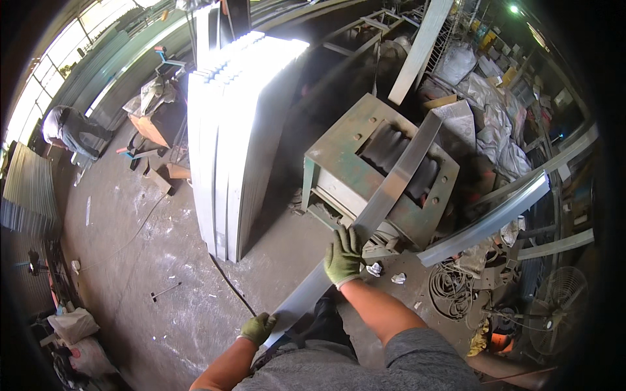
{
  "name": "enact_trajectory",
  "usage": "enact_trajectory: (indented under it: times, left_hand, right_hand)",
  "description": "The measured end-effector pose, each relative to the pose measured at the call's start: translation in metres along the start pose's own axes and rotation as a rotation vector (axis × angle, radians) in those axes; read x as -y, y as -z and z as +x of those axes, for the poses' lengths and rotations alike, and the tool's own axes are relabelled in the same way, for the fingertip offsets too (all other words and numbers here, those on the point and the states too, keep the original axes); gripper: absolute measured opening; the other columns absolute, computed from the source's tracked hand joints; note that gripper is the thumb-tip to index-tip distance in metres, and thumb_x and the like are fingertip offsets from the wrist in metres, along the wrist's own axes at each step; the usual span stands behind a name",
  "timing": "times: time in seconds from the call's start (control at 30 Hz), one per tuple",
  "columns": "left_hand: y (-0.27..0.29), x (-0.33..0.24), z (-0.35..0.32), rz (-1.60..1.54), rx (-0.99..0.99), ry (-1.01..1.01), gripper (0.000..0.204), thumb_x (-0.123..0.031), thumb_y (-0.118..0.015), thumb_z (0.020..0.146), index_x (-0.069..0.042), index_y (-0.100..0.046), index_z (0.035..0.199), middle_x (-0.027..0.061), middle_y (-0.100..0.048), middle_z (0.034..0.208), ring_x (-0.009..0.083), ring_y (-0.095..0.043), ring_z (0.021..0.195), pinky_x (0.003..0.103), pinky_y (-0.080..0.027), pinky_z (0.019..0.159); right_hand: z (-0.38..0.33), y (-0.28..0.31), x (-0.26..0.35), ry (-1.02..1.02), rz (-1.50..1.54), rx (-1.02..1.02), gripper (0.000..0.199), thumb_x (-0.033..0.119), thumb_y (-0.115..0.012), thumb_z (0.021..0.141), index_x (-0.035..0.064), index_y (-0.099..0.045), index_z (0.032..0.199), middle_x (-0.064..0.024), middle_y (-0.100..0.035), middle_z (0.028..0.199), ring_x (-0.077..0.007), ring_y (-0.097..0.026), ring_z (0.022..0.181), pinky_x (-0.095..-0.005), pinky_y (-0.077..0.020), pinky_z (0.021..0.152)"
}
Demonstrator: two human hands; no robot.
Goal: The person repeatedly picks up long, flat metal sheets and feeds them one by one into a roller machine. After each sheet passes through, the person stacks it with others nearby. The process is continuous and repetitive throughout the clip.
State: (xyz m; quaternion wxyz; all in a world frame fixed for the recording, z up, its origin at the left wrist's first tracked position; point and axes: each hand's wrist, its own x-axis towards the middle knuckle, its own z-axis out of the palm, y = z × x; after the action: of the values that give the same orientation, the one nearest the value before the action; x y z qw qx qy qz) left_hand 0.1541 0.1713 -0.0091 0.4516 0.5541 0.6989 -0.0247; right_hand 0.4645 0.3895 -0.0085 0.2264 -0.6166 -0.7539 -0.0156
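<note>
A long flat metal strip [303,296] runs from near my body up and away to the right, across the top of a worn green and grey machine [336,150] with dark rollers [388,148] in its opening. My left hand [259,328], in a green glove, is closed on the strip's near end at its left edge. Further along, my right hand [344,257], in a matching glove, lies on the strip with its fingers stretched out, just short of the machine. The underside of the strip is hidden.
A tall stack of pale metal panels [225,163] stands left of the machine, brightly lit. Right of it are a curved metal channel [486,218], coiled cable [450,290] and a fan [557,309]. A bent-over person [75,130] is at far left; another person's forearm [508,371] shows lower right.
</note>
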Motion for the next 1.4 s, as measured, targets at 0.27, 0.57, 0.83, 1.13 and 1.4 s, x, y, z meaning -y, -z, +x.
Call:
enact_trajectory:
  times: [0.27, 0.57, 0.83, 1.13, 1.4]
  left_hand:
    - [0.006, 0.148, -0.100, 0.045, 0.046, 0.180, 0.070, -0.071, -0.043, 0.108, -0.012, -0.079, 0.113, 0.0267, -0.078, 0.114, 0.0502, -0.071, 0.115, 0.059, -0.055, 0.099]
    - [0.014, 0.210, -0.095, -0.125, 0.033, 0.123, 0.080, -0.077, -0.045, 0.107, -0.006, -0.081, 0.117, 0.0198, -0.082, 0.103, 0.0357, -0.079, 0.105, 0.048, -0.058, 0.094]
    - [0.046, 0.011, 0.052, -0.493, 0.321, 0.096, 0.067, -0.063, -0.061, 0.109, 0.000, -0.076, 0.126, 0.0087, -0.077, 0.101, 0.0187, -0.070, 0.091, 0.037, -0.058, 0.085]
    - [0.088, -0.159, 0.040, 0.097, 0.157, -0.300, 0.083, -0.032, -0.073, 0.094, 0.001, -0.043, 0.164, 0.0335, -0.071, 0.133, 0.0458, -0.071, 0.124, 0.047, -0.056, 0.106]
    - [0.052, -0.081, 0.006, -0.019, 0.203, -0.136, 0.068, -0.017, -0.066, 0.093, -0.012, -0.051, 0.160, 0.0338, -0.073, 0.128, 0.0489, -0.072, 0.121, 0.054, -0.057, 0.100]
  right_hand:
    - [-0.114, 0.014, 0.133, 0.091, 0.106, 0.225, 0.060, 0.040, -0.060, 0.106, 0.0013, -0.059, 0.151, -0.0202, -0.050, 0.166, -0.0467, -0.042, 0.153, -0.0618, -0.0317, 0.127]
    - [-0.089, 0.052, 0.107, 0.385, 0.347, 0.273, 0.051, 0.037, -0.063, 0.105, 0.0029, -0.068, 0.143, -0.0187, -0.062, 0.154, -0.0389, -0.054, 0.146, -0.0547, -0.0403, 0.123]
    - [0.097, 0.066, -0.038, 0.285, 0.041, 0.080, 0.051, 0.039, -0.052, 0.110, 0.0073, -0.079, 0.080, -0.0177, -0.078, 0.087, -0.0387, -0.072, 0.094, -0.0538, -0.0446, 0.104]
    - [0.174, 0.070, -0.107, 0.227, -0.063, 0.202, 0.059, 0.042, -0.050, 0.110, 0.0085, -0.081, 0.072, -0.0187, -0.075, 0.074, -0.0407, -0.073, 0.080, -0.0512, -0.0485, 0.099]
    - [0.113, 0.062, -0.045, 0.276, -0.051, 0.188, 0.061, 0.040, -0.050, 0.109, 0.0109, -0.078, 0.063, -0.0146, -0.074, 0.066, -0.0370, -0.072, 0.069, -0.0514, -0.0498, 0.094]
